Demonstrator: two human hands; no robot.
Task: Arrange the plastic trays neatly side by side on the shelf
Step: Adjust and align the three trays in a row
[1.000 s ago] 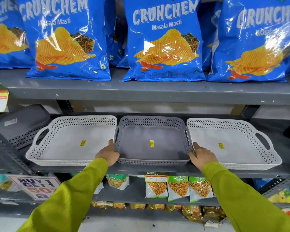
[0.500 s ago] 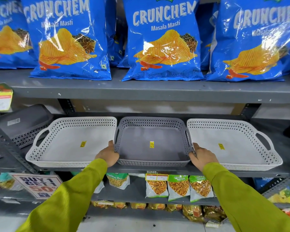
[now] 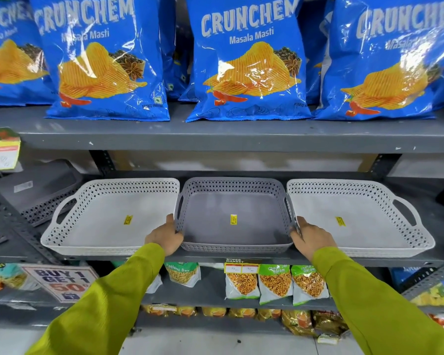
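Three perforated plastic trays lie in a row on the grey middle shelf (image 3: 215, 257). The grey tray (image 3: 233, 198) is in the centre, between a white tray (image 3: 100, 226) on the left and another white tray (image 3: 369, 201) on the right. Each carries a small yellow sticker. My left hand (image 3: 164, 237) grips the grey tray's left side near its front corner. My right hand (image 3: 310, 235) grips its right side the same way. The three trays touch or nearly touch at their sides.
Big blue crisp bags (image 3: 246, 60) fill the shelf above, close over the trays. A dark grey tray (image 3: 36, 190) leans at the far left behind a slotted upright. Small snack packets (image 3: 274, 283) and an offer sign (image 3: 59, 280) sit on the shelf below.
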